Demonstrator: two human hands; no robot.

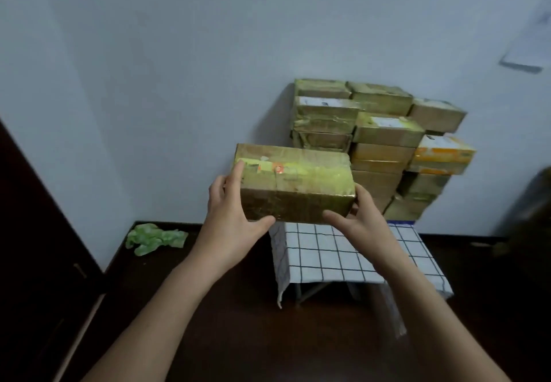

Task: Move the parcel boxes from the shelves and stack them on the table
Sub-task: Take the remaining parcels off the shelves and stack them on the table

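1. Both hands are up, and between them is a brown cardboard parcel box wrapped in glossy tape (293,185), carried in the air.
2. The left hand (231,211) grips the left end, with the index finger along the top edge and the thumb under the near face.
3. The right hand (357,217) clamps the right end, its thumb on the lower front; the fingers behind are hidden.
4. Here's the key relation: the box's long axis runs left to right across the view, level, with one hand capping each end.
5. Just beyond it, against the white wall, stands the stack of taped parcel boxes (381,143), an orange-and-white carton (441,155) on its right flank.
6. The stack lies ahead and to the right, so the right hand is the nearer one.
7. Below sits the small table under a white cloth with dark grid checks (343,253), its front portion bare.
8. My read: the box goes either down onto that cloth or forward onto the pile, kept level. Whether it touches the stack already, I cannot tell.
9. A crumpled green plastic bag (155,237) lies well off to the left.
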